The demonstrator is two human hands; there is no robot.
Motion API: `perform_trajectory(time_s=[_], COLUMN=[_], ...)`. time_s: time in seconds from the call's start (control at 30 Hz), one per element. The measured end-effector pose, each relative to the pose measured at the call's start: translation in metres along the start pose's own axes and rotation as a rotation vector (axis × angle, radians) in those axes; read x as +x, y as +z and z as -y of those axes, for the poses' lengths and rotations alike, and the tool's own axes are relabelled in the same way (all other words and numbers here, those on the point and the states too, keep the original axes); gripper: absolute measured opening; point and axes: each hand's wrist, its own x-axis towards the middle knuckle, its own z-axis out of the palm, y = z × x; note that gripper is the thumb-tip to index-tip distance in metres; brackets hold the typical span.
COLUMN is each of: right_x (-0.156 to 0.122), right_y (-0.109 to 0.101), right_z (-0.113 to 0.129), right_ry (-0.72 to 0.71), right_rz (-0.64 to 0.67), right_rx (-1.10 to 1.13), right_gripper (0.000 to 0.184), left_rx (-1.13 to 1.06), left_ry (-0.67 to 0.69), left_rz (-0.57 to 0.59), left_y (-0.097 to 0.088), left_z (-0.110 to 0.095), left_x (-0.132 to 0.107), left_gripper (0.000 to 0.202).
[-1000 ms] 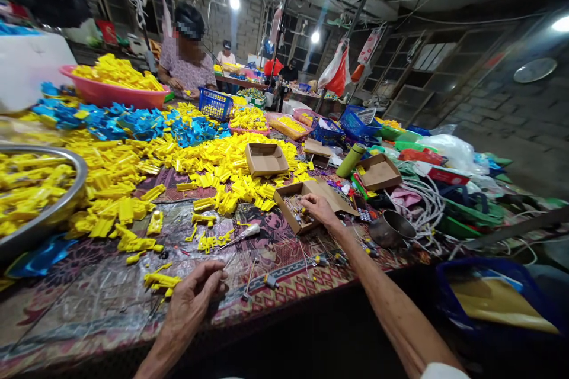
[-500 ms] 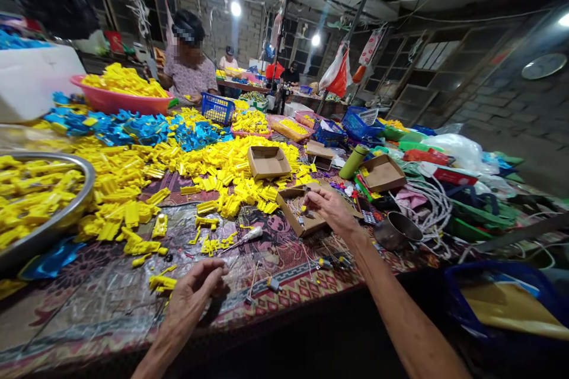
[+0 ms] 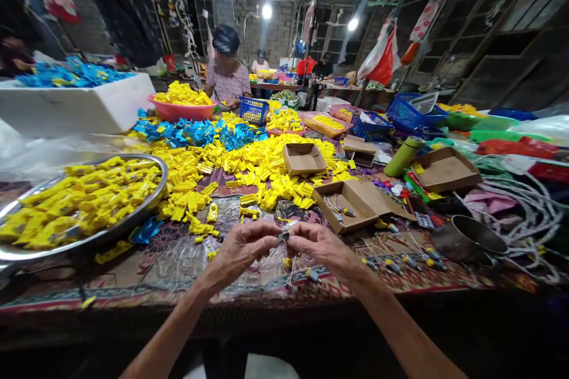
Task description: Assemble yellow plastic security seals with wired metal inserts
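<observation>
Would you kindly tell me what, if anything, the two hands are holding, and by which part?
The left hand and right hand pinch a small grey part between them, apparently by opposite sides; finer detail is unclear.

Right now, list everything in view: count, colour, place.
Small part: one, grey, held, front
Wired motors: several, grey, front right
Yellow plastic parts: many, yellow, mid-table
Blue plastic parts: many, blue, behind
Metal basin: one, silver, left
Plastic basin: one, pink, rear left
Foam box: one, white, far left
Cardboard boxes: several, brown, centre-right
Bottle: one, green, right
Metal pot: one, dark, right
Cord: count unclear, white, right
Plastic baskets: several, blue, rear
Lamps: two, white, overhead rear
Co-workers: several, varied clothes, background
Left hand: one, bare, front
Right hand: one, bare, front
</observation>
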Motion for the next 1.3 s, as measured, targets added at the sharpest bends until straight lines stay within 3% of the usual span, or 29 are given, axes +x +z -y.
perform_trajectory(time_s=[0.27, 0.63, 0.93, 1.13, 1.3], right_x=[0.009, 0.016, 0.020, 0.025, 0.024], right_y=[0.011, 0.015, 0.017, 0.031, 0.048], right_z=[-0.009, -0.020, -0.025, -0.035, -0.050], right_ry=[0.036, 0.036, -0.042, -0.166, -0.061], right_rz=[-0.006, -0.040, 0.004, 0.054, 0.126], right_rx=[0.078, 0.009, -0.124, -0.084, 0.200], right_gripper=[0.033, 0.036, 0.035, 0.037, 0.044], left_rx=[-0.167, -0.179, -0.158, -0.231, -0.211], left_ry=[-0.003, -0.036, -0.059, -0.098, -0.124], left_rz=[0.016, -0.097, -0.105, -0.106, -0.258], left_y=[0.007, 0.014, 0.007, 0.004, -0.004], left_z=[0.026, 0.030, 0.029, 0.029, 0.034], left_x=[-0.007, -0.006, -0.008, -0.010, -0.011], left_gripper=[0.033, 0.031, 0.034, 0.034, 0.034])
